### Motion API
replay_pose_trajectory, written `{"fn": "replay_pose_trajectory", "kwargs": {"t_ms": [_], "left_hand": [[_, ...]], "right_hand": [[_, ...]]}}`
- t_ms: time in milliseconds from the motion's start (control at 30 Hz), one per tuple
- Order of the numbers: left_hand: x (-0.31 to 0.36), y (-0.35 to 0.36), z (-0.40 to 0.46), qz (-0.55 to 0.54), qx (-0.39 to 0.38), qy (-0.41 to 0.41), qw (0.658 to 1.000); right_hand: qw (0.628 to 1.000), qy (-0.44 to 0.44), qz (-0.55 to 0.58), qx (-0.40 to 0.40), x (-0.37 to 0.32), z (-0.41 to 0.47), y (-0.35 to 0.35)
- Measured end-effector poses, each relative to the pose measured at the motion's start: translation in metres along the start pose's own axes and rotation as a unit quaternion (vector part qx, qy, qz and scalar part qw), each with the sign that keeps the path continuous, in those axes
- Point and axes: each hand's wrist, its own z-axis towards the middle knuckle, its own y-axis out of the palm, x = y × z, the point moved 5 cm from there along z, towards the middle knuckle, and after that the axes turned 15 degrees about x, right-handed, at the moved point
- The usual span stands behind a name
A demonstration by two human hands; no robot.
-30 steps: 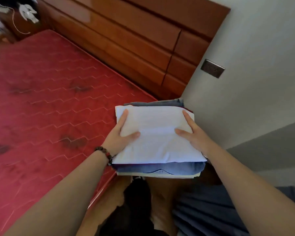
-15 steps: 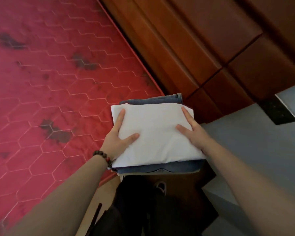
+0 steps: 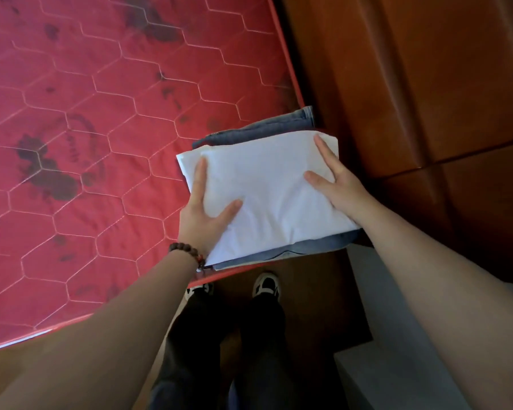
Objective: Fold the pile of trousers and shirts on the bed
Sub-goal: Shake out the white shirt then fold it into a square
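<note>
A stack of folded clothes sits on the near right corner of the red mattress (image 3: 101, 119). A folded white shirt (image 3: 267, 184) lies on top, with folded blue jeans (image 3: 282, 127) showing beneath it at the far and near edges. My left hand (image 3: 203, 216) lies on the shirt's left edge, fingers straight and thumb spread across the top. My right hand (image 3: 336, 184) lies flat on the shirt's right side, fingers pointing to the far corner. Any fingers down the stack's sides are hidden.
A dark wooden headboard (image 3: 412, 84) stands close on the right of the stack. My feet in black-and-white shoes (image 3: 265, 287) stand on the floor below the mattress corner. A grey ledge (image 3: 382, 335) lies to the lower right. A bead bracelet (image 3: 187, 251) circles my left wrist.
The view has tilted downward, so the wall is gone and my feet show. Both hands stay on the white shirt in the same hold; the stack looks unmoved.
</note>
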Motion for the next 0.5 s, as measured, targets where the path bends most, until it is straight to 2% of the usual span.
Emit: {"fn": "replay_pose_trajectory", "kwargs": {"t_ms": [100,200,300,333,400,467,500], "left_hand": [[-0.015,0.021,0.011,0.034,0.003,0.023,0.999],[-0.024,0.033,0.017,0.114,-0.01,0.03,0.993],[-0.021,0.029,0.018,0.185,0.022,0.044,0.982],[-0.016,0.021,0.016,0.219,0.062,0.067,0.971],[0.004,0.011,0.006,0.28,0.155,0.154,0.935],[0.026,0.025,-0.005,0.311,0.169,0.284,0.891],[0.035,0.04,-0.009,0.337,0.149,0.339,0.866]], "right_hand": [[0.998,-0.015,-0.055,-0.005,0.019,0.024,0.007],[0.988,-0.042,-0.147,-0.009,0.035,0.035,0.013],[0.965,-0.082,-0.246,0.029,0.032,0.035,0.011],[0.948,-0.109,-0.291,0.072,0.026,0.03,0.008],[0.889,-0.204,-0.366,0.184,0.007,0.014,0.007],[0.838,-0.321,-0.372,0.237,-0.015,-0.003,0.026],[0.828,-0.362,-0.363,0.228,-0.023,-0.008,0.043]]}}
